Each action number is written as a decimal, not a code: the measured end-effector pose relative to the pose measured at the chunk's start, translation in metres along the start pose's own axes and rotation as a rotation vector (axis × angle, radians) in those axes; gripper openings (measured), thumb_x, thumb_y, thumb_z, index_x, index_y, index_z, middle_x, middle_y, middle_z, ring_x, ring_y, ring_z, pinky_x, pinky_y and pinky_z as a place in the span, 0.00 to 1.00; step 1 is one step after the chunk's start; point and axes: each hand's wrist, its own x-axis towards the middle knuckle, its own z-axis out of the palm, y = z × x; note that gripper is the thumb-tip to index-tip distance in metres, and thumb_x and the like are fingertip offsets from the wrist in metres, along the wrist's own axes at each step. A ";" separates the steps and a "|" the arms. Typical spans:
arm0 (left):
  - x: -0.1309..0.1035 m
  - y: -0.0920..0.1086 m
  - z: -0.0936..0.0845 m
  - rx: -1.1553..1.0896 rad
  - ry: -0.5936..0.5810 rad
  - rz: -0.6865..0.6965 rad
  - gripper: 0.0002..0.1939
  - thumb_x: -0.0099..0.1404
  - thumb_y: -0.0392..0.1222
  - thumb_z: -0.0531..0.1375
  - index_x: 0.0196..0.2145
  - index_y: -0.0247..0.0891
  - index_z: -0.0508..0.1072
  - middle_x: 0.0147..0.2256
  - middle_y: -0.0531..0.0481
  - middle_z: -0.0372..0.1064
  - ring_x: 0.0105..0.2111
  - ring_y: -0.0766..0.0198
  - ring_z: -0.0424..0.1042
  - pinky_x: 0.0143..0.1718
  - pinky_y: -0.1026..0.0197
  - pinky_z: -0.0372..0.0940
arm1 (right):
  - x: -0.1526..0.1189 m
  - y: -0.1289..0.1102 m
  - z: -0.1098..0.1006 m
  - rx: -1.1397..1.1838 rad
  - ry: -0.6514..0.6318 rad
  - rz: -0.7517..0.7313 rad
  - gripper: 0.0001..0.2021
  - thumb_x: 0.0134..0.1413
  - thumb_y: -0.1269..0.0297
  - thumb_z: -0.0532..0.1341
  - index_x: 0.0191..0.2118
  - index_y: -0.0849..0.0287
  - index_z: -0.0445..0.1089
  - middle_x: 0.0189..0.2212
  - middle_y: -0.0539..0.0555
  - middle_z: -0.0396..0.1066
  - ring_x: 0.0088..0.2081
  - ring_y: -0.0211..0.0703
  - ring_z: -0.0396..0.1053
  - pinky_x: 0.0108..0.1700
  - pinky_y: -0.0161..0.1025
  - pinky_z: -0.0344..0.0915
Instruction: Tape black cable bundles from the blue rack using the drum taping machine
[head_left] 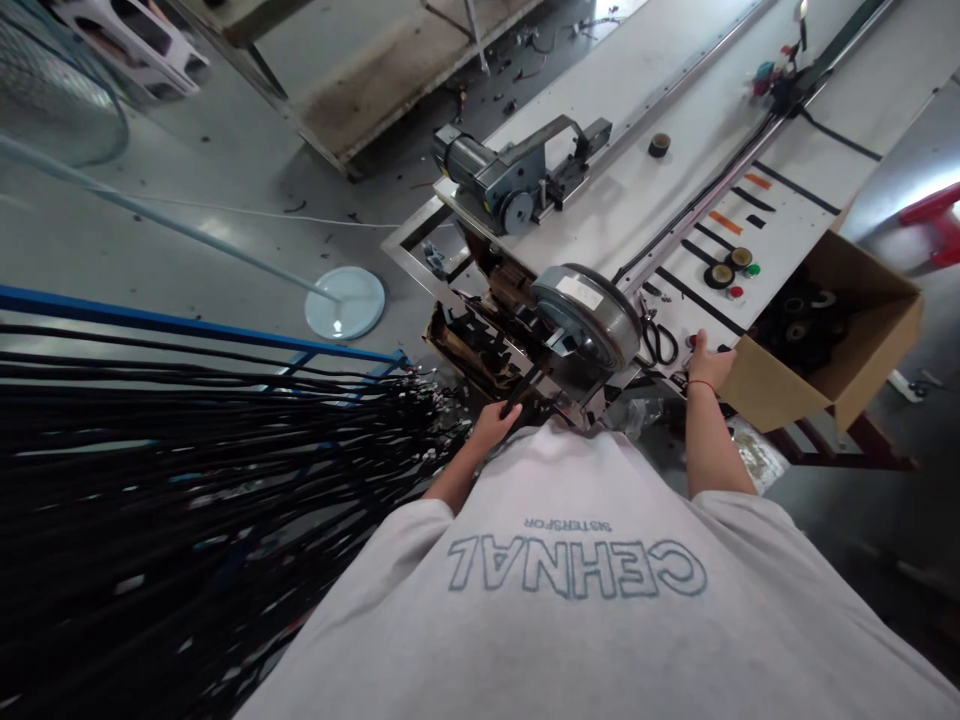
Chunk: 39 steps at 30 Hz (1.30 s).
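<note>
My left hand [493, 425] is closed around a black cable-like strand [523, 392] at the near corner of the machine table, beside the large round wheel [589, 315]. My right hand [710, 365] lies at the table's near edge, one finger stretched out by a small red button [691, 342]; its fingers look apart, with nothing visible in them. Black-handled scissors [660, 343] rest just left of that hand. Two tape rolls [731, 268] sit beyond it, near a green button [753, 270] and another red button [736, 292].
An open cardboard box [874, 345] of dark rolls stands at the right. Many long black cables [225, 430] hang on a blue rack [187, 318] at the left. A motor unit [502, 180] is mounted on the white table [607, 215]. A round white base [345, 302] stands on the floor.
</note>
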 end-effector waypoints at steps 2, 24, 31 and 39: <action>-0.008 -0.001 -0.003 -0.036 -0.016 0.026 0.22 0.63 0.55 0.54 0.19 0.39 0.58 0.18 0.57 0.52 0.22 0.68 0.53 0.26 0.63 0.48 | 0.000 0.000 0.000 0.000 -0.005 -0.006 0.35 0.61 0.42 0.58 0.60 0.69 0.58 0.58 0.75 0.65 0.62 0.63 0.64 0.63 0.57 0.59; 0.015 0.052 0.002 0.026 0.106 0.073 0.14 0.65 0.46 0.56 0.27 0.35 0.72 0.24 0.52 0.68 0.28 0.64 0.65 0.32 0.64 0.59 | 0.002 0.003 0.002 0.040 -0.006 -0.040 0.36 0.58 0.48 0.63 0.61 0.72 0.56 0.61 0.78 0.62 0.63 0.63 0.62 0.65 0.55 0.58; 0.039 0.081 0.017 0.030 0.122 0.132 0.15 0.67 0.47 0.56 0.29 0.35 0.74 0.26 0.49 0.71 0.29 0.62 0.68 0.34 0.62 0.60 | -0.002 0.001 0.000 0.037 -0.017 -0.047 0.38 0.59 0.48 0.62 0.64 0.74 0.54 0.62 0.77 0.61 0.64 0.62 0.61 0.66 0.53 0.55; 0.059 0.089 0.017 0.096 0.150 0.140 0.11 0.65 0.45 0.59 0.33 0.35 0.75 0.29 0.46 0.74 0.31 0.59 0.70 0.37 0.61 0.61 | -0.005 0.000 -0.001 0.027 -0.007 -0.039 0.38 0.59 0.48 0.62 0.64 0.73 0.54 0.63 0.76 0.60 0.64 0.60 0.60 0.66 0.52 0.56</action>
